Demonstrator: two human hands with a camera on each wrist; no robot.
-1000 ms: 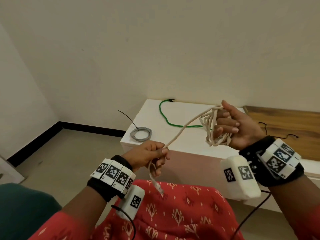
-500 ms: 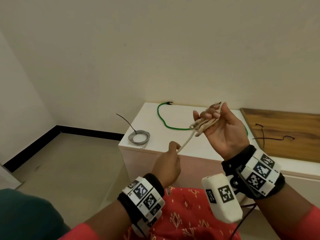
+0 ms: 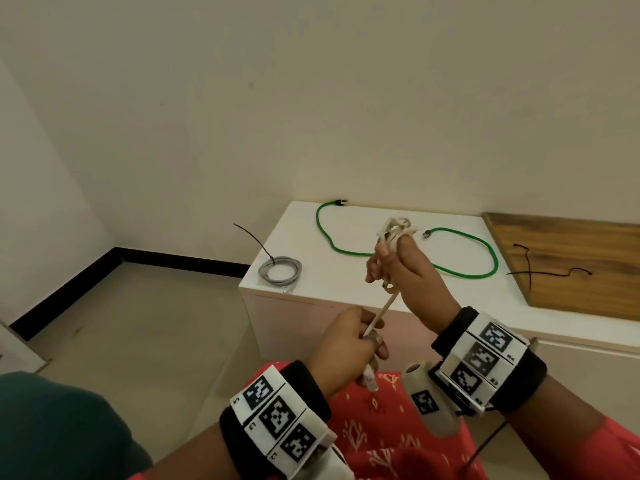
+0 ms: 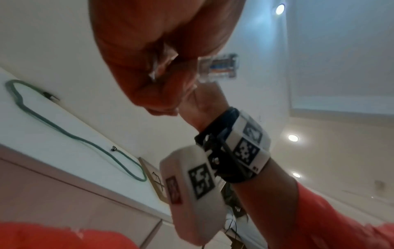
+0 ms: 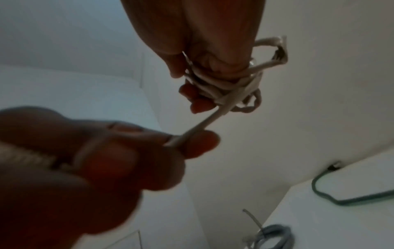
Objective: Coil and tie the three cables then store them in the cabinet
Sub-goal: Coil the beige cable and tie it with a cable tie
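Head view: right hand [image 3: 403, 271] clenches the coiled beige cable [image 3: 393, 233] above the white cabinet [image 3: 311, 271], left hand [image 3: 346, 341] pinching its taut tail; light, apparently springy, best gripped across all loops.

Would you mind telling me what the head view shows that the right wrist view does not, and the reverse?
Only the head view shows the black cable ties on the wooden board. Only the right wrist view shows the beige cable wound across its own coil at the right hand's fingers. Both show the left hand pulling that cable, the green cable and the tied grey cable.
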